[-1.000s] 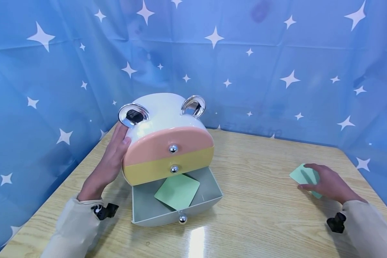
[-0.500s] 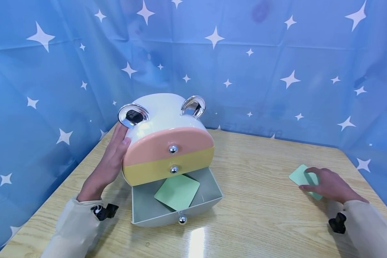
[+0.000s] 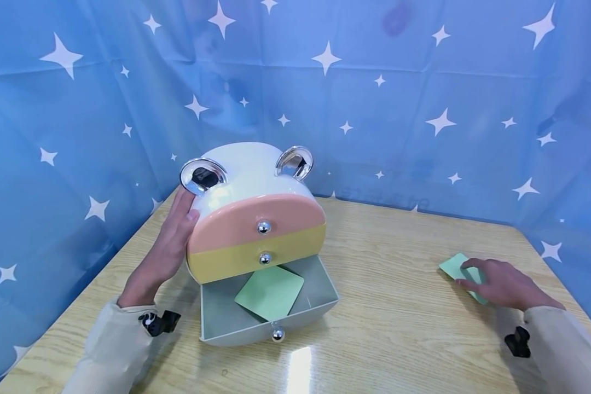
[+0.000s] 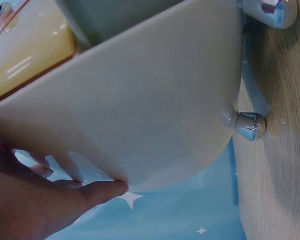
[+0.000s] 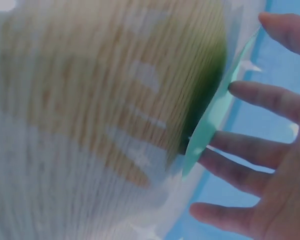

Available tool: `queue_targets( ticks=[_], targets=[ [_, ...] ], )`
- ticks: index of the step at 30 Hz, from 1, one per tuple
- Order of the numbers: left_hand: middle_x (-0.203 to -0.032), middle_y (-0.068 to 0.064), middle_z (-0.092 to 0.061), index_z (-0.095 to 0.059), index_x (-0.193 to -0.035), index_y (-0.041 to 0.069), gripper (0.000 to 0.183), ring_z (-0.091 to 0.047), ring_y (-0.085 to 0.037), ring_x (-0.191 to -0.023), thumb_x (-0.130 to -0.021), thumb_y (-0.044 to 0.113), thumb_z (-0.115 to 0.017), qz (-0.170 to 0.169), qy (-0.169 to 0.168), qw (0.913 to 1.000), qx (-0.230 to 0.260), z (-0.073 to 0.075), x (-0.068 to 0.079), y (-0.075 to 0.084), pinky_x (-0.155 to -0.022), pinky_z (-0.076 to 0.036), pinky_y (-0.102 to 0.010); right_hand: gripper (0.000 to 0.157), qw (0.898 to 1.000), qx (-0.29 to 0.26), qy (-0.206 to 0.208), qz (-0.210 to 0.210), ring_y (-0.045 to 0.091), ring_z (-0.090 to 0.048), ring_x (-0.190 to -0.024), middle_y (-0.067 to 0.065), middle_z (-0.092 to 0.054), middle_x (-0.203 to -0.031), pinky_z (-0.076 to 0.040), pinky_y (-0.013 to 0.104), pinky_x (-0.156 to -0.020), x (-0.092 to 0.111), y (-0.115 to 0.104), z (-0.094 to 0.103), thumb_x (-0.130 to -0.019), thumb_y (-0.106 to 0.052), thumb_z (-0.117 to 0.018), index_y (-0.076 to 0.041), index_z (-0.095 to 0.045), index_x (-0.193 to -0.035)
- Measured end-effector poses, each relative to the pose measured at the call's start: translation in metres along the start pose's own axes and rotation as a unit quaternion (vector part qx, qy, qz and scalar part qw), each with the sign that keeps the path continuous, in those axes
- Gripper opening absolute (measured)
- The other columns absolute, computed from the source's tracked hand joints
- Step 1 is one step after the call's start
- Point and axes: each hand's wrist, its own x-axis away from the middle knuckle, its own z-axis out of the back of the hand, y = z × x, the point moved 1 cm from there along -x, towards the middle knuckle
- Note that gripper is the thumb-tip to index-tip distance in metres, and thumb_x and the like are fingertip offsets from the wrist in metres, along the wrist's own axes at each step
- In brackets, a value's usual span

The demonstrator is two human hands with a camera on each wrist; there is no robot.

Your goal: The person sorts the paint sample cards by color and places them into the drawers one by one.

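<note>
A frog-shaped drawer box (image 3: 256,241) stands on the table, its white shell carrying two silver ring eyes. Against its left side rests my left hand (image 3: 164,251), fingers extended; the left wrist view has the thumb along the white shell. The box's bottom grey drawer (image 3: 300,323) is pulled out, and a square light-green card (image 3: 271,293) lies slanted in it. At the right, my right hand (image 3: 504,284) pinches a second light-green card (image 3: 454,266) by its edges. In the right wrist view this card (image 5: 215,120) looks bowed and tilted off the tabletop, fingertips along it.
The pink drawer (image 3: 256,221) and the yellow drawer (image 3: 241,261) above are closed, each with a silver knob. Silver feet (image 4: 250,125) hold the box up. A blue star-patterned cloth (image 3: 364,109) hangs behind the wooden table (image 3: 389,317).
My right hand has shifted slightly, and the card under it has tilted up, looking narrower from above. The left hand, the box and the card in the drawer have stayed put.
</note>
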Motion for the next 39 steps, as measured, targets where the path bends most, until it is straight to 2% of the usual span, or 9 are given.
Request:
queue_targets(
  ticks=[9, 14, 24, 32, 39],
  targets=[
    [-0.166, 0.004, -0.014, -0.020, -0.160, 0.039, 0.060, -0.010, -0.023, -0.151, -0.101, 0.027, -0.029, -0.001, 0.000, 1.0000, -0.002, 0.000, 0.000, 0.000, -0.118, -0.006, -0.075, 0.057, 0.999, 0.000, 0.030, 0.019, 0.054, -0.059, -0.112, 0.033, -0.062, -0.125, -0.050, 0.060, -0.077, 0.006, -0.018, 0.008, -0.097, -0.051, -0.059, -0.005, -0.063, -0.129],
    [-0.166, 0.004, -0.014, -0.020, -0.160, 0.038, 0.060, -0.010, -0.024, -0.151, -0.101, 0.027, -0.029, 0.000, 0.002, 1.0000, -0.004, 0.000, 0.000, 0.000, -0.118, -0.005, -0.074, 0.056, 0.998, 0.005, 0.054, 0.039, 0.052, -0.059, -0.114, 0.032, -0.062, -0.128, -0.050, 0.062, -0.081, 0.009, -0.042, 0.020, -0.096, -0.050, -0.060, -0.007, -0.063, -0.130],
    [-0.166, 0.003, -0.015, -0.021, -0.160, 0.038, 0.060, -0.010, -0.023, -0.151, -0.101, 0.026, -0.029, -0.003, 0.002, 1.0000, -0.003, 0.000, 0.000, 0.001, -0.118, -0.005, -0.074, 0.050, 0.991, 0.004, 0.090, 0.095, 0.049, -0.060, -0.117, 0.027, -0.062, -0.132, -0.052, 0.062, -0.078, 0.015, -0.092, 0.040, -0.093, -0.047, -0.066, -0.014, -0.064, -0.130],
    [-0.164, 0.002, -0.018, -0.023, -0.160, 0.035, 0.059, -0.012, -0.021, -0.149, -0.102, 0.025, -0.029, -0.011, 0.002, 0.9999, -0.002, -0.001, 0.000, 0.000, -0.118, -0.006, -0.073, 0.044, 0.981, 0.006, 0.120, 0.153, 0.043, -0.063, -0.116, 0.020, -0.064, -0.131, -0.054, 0.060, -0.078, 0.026, -0.131, 0.052, -0.092, -0.044, -0.068, -0.018, -0.065, -0.128],
    [-0.165, 0.002, -0.016, -0.022, -0.160, 0.036, 0.059, -0.011, -0.023, -0.150, -0.102, 0.026, -0.029, -0.008, 0.003, 0.9999, -0.006, 0.000, 0.000, 0.000, -0.117, -0.005, -0.075, 0.045, 0.970, 0.007, 0.134, 0.204, 0.037, -0.063, -0.118, 0.011, -0.066, -0.131, -0.054, 0.058, -0.084, 0.032, -0.168, 0.061, -0.090, -0.044, -0.070, -0.023, -0.064, -0.130]
  ],
)
